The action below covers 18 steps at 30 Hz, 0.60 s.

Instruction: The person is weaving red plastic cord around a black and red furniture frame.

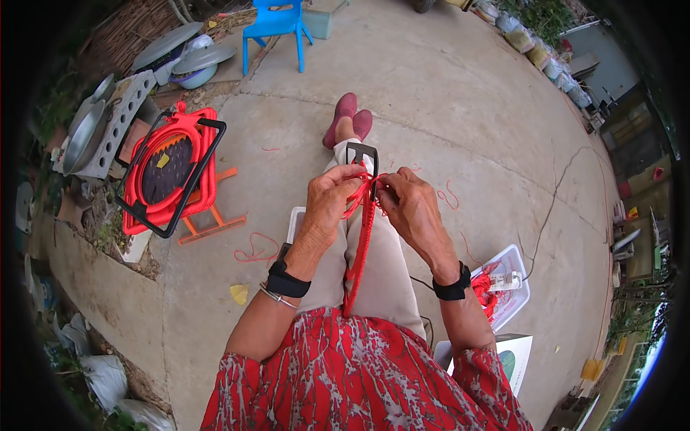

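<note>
Patterned red shirt (366, 377); left hand (330, 192) and right hand (411, 201), ahead, pinch red cord (367, 184), black frame (364, 148) between them; loose strands (353, 209) might tangle if either pinch slackens

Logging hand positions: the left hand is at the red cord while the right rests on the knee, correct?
Not quite: the head view shows the right hand raised at the red cord too, not resting. The left hand is as stated.
</note>
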Tool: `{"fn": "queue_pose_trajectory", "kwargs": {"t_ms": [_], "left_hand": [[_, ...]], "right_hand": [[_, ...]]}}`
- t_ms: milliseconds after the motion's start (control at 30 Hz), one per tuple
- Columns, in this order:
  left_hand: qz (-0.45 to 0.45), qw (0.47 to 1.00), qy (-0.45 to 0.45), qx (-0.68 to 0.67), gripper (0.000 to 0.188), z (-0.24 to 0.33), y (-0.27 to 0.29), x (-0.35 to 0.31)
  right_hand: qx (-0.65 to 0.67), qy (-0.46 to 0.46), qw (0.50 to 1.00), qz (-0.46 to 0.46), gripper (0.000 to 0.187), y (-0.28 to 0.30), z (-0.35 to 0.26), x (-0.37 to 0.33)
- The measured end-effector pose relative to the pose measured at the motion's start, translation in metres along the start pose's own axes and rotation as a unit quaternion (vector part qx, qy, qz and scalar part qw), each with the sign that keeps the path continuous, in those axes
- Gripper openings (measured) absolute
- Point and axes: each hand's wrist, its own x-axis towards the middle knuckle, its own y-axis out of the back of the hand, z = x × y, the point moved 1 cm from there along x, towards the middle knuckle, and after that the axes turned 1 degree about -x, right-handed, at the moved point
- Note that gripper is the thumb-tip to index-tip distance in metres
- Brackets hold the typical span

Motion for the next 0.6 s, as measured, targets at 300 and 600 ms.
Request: {"fn": "queue_pose_trajectory", "kwargs": {"t_ms": [300, 600], "left_hand": [[0.131, 0.937, -0.232, 0.226, 0.025, -0.024, -0.004, -0.046], [-0.030, 0.988, -0.102, -0.109, 0.036, -0.038, -0.011, -0.046]], "right_hand": [[0.123, 0.014, 0.992, -0.016, 0.017, 0.037, -0.026, -0.008], [0.427, -0.005, 0.903, -0.041, 0.023, 0.020, -0.070, -0.034]]}}
